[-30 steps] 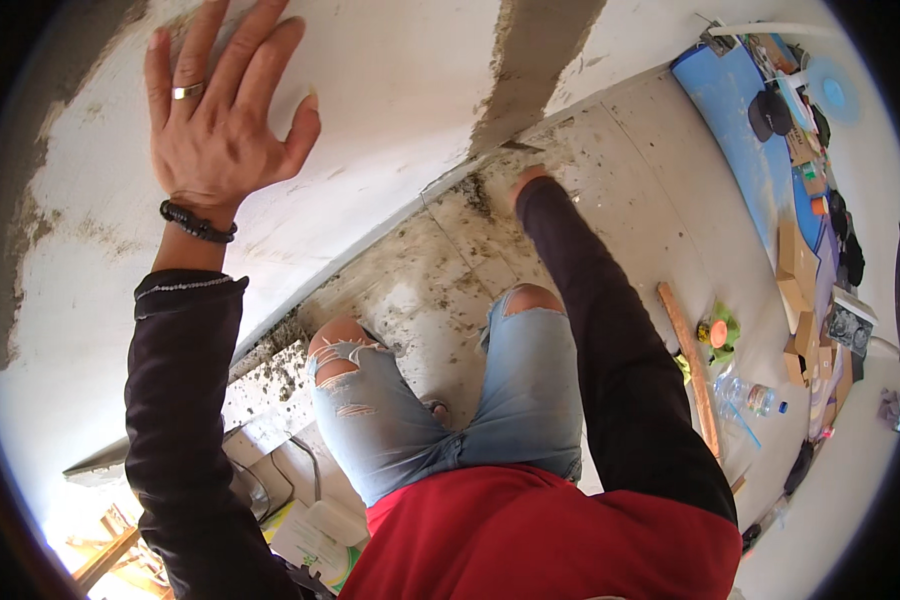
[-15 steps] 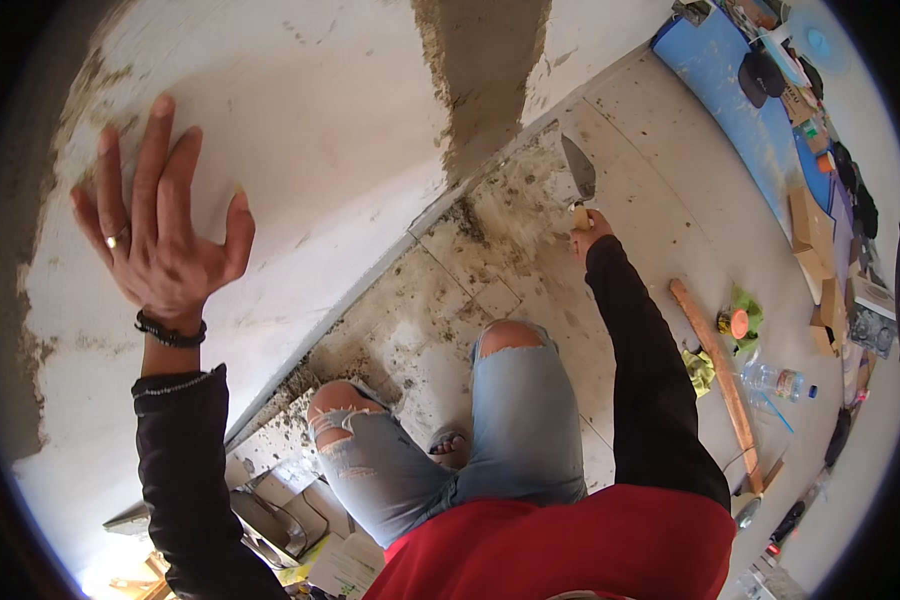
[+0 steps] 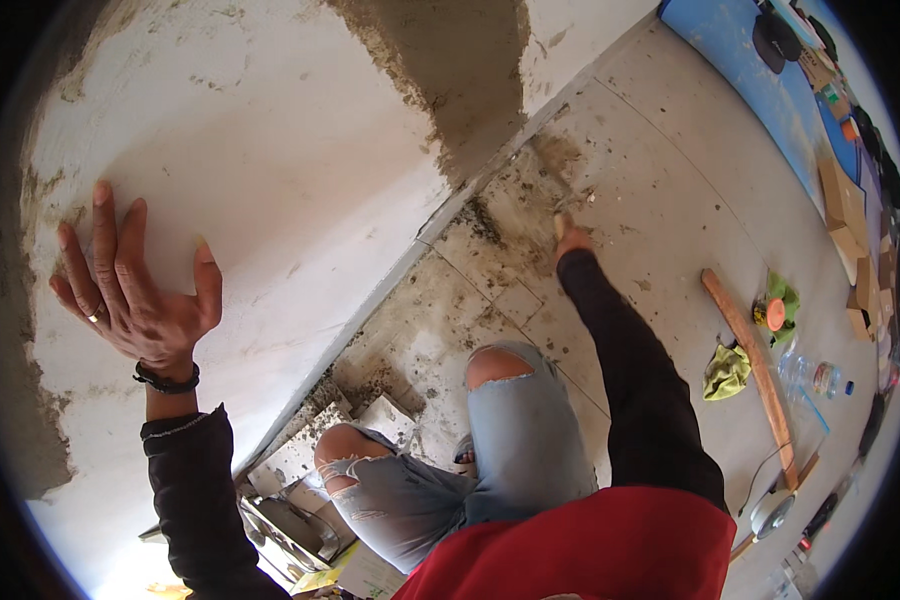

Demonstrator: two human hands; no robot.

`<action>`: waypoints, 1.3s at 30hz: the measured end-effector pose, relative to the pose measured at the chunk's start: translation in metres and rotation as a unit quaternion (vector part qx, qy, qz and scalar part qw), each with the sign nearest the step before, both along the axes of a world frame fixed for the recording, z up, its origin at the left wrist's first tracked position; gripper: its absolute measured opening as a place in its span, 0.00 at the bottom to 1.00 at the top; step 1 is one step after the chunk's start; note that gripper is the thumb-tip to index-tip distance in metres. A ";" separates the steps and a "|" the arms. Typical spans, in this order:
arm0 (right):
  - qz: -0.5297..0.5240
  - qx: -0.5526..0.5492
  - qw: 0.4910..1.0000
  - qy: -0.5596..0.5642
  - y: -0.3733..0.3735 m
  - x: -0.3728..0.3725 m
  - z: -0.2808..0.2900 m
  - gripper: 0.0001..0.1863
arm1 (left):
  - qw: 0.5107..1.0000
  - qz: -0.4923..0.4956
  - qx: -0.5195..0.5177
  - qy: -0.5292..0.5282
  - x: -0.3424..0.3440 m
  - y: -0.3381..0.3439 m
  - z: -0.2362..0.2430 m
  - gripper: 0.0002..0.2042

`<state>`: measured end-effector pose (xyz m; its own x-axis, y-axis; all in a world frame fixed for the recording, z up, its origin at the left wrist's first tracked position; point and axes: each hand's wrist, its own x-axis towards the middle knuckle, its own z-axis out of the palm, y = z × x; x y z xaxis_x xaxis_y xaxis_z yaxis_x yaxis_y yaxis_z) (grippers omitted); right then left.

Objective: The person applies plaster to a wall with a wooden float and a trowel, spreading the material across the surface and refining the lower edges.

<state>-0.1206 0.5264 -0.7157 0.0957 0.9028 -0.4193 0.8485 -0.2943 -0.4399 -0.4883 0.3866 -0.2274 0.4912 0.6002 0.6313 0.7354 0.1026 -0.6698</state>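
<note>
My left hand [image 3: 150,290] rests on the white wall [image 3: 300,150], its fingers spread and the palm toward the surface. A ring and dark bracelets show on it. Out over the floor, my right hand [image 3: 572,244] grips a trowel [image 3: 561,222] by its wooden handle. The blade is hard to make out, low against the dirty tiles. Dark crumbs and grey-brown mortar smears [image 3: 485,220] cover the tiles around it. A broad grey-brown plaster strip [image 3: 460,80] runs down the wall to the floor just beyond the trowel.
On the right lie a wooden plank [image 3: 755,375], a green cloth [image 3: 727,373], an orange-lidded jar [image 3: 775,314] and a plastic bottle [image 3: 815,375]. Beyond are a blue mat [image 3: 735,95] and cardboard boxes [image 3: 843,205]. Tile pieces [image 3: 385,420] lie by my knee at the wall.
The trowel blade, plainly visible before, has come down and back toward the wall's foot with my right hand. The view has shifted; my left hand stays spread on the wall.
</note>
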 end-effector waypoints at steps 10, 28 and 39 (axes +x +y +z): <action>-0.176 -0.044 0.741 0.646 -0.115 -0.033 0.175 0.20 | 1.000 -0.018 0.003 -0.021 0.000 -0.003 -0.001 0.24; -0.198 0.090 0.825 0.522 -0.168 -0.238 0.238 0.21 | 0.999 0.010 -0.023 -0.037 0.007 -0.007 0.001 0.25; -0.196 0.110 0.883 0.413 -0.162 -0.249 0.167 0.25 | 0.998 0.005 -0.028 -0.054 0.014 -0.006 0.005 0.25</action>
<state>-0.3691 0.3648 -0.5488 0.1629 0.9362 -0.3115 0.0637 -0.3250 -0.9436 -0.4743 0.3806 -0.2221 0.4152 0.6413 0.6452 0.8029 0.0752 -0.5913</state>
